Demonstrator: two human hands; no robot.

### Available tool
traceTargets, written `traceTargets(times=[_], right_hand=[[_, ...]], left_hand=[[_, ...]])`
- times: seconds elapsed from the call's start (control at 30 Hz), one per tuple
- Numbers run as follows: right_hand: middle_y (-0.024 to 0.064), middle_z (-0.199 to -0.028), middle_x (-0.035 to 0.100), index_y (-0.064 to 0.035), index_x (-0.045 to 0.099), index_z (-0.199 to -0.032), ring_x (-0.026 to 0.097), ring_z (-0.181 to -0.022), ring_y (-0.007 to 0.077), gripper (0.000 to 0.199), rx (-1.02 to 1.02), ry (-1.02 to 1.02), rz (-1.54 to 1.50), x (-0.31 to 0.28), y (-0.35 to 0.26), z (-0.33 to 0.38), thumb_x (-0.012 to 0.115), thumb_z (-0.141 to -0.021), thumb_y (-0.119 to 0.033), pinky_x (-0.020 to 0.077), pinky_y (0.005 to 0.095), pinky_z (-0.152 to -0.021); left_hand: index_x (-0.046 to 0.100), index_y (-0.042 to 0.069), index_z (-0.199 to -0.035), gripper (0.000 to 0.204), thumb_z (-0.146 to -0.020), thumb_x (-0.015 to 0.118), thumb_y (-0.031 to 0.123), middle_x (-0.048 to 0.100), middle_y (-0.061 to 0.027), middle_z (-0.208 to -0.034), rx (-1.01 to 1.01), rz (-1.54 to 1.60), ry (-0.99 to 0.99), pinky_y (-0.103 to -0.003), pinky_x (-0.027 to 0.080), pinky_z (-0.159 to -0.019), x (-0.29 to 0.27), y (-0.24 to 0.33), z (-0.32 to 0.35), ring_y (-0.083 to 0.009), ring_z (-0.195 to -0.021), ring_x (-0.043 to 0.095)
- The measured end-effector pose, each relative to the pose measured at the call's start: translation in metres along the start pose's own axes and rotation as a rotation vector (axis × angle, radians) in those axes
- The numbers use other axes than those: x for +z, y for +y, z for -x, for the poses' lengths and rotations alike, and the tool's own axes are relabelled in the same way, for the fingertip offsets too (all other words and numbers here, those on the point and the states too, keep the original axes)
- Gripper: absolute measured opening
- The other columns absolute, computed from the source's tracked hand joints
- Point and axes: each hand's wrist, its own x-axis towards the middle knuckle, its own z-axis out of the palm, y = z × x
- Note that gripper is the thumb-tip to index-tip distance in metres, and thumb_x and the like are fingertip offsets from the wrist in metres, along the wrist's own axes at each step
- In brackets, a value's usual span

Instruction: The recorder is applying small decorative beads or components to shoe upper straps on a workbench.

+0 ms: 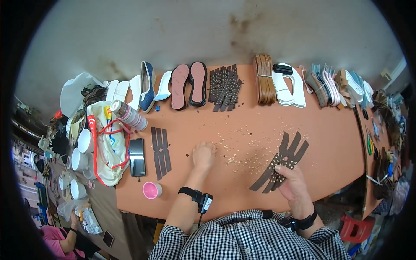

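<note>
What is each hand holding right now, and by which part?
The right hand grips the crossed studded brown straps near their lower middle. The left hand is closed on the table among small studs; anything held cannot be told.

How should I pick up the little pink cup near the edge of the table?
Probably best from straight above, pinching the round rim of the pink cup between thumb and fingers. It stands upright with its open mouth facing up, it looks small and light, and the orange table around it is bare, so nothing blocks fingers coming down either side.
</note>
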Motion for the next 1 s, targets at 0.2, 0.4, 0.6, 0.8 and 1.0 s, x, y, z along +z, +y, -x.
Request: traceTargets(times=[0.2, 0.4, 0.6, 0.8, 1.0], right_hand=[[0.0046, -0.083, 0.058, -0.0066, 0.049, -0.094, 0.058, -0.071, 0.0148, 0.024, -0.049, 0.028, 0.046, 0.004, 0.0, 0.0, 0.059, -0.075, 0.005, 0.0509, 0.0282, -0.063], [0.0051, -0.081, 0.059, -0.0039, 0.05, -0.091, 0.059, -0.068, 0.0147, 0.019, -0.125, 0.021, 0.099, 0.014, 0.0, -0.003, 0.06, -0.076, 0.003, 0.0509, 0.0265, -0.062], [0.0062, -0.083, 0.059, -0.0031, 0.051, -0.094, 0.059, -0.071, 0.0154, 0.021, -0.147, 0.011, 0.091, 0.025, 0.002, -0.004, 0.059, -0.076, 0.005, 0.0511, 0.0274, -0.064], [0.0049, -0.082, 0.061, -0.0007, 0.055, -0.091, 0.06, -0.07, 0.0124, 0.016, -0.192, -0.03, 0.105, 0.037, 0.005, 0.005, 0.059, -0.077, 0.004, 0.0509, 0.0237, -0.063], [0.0045, -0.083, 0.061, -0.0004, 0.055, -0.091, 0.06, -0.071, 0.0099, 0.014, -0.235, -0.05, 0.102, 0.041, 0.006, 0.015, 0.059, -0.078, 0.004, 0.0503, 0.0216, -0.063]], left_hand=[[0.06, 0.006, -0.083, 0.011, -0.074, 0.058, 0.013, 0.057, -0.0097, -0.082, 0.179, -0.285, 0.042, -0.039, 0.043, -0.073, 0.015, -0.011, 0.005, -0.0249, -0.083, 0.055], [0.057, 0.003, -0.081, 0.003, -0.078, 0.058, 0.003, 0.058, -0.0055, -0.074, -0.206, 0.905, 0.004, -0.027, 0.047, -0.064, -0.022, 0.031, 0.014, -0.0136, -0.069, 0.056], [0.054, 0.0, -0.081, 0.008, -0.076, 0.057, -0.006, 0.058, -0.0077, -0.076, -0.058, 1.312, -0.091, -0.024, 0.048, -0.064, -0.08, 0.091, 0.042, -0.0136, -0.068, 0.056], [0.053, 0.001, -0.082, 0.013, -0.074, 0.061, -0.006, 0.053, -0.0058, -0.089, 0.2, 1.221, -0.126, -0.022, 0.042, -0.072, -0.088, 0.121, 0.068, -0.0132, -0.08, 0.051], [0.056, 0.003, -0.077, 0.012, -0.071, 0.065, -0.002, 0.044, -0.0064, -0.1, 0.304, 1.04, -0.034, -0.028, 0.037, -0.084, -0.088, 0.134, 0.07, -0.0155, -0.095, 0.044]])
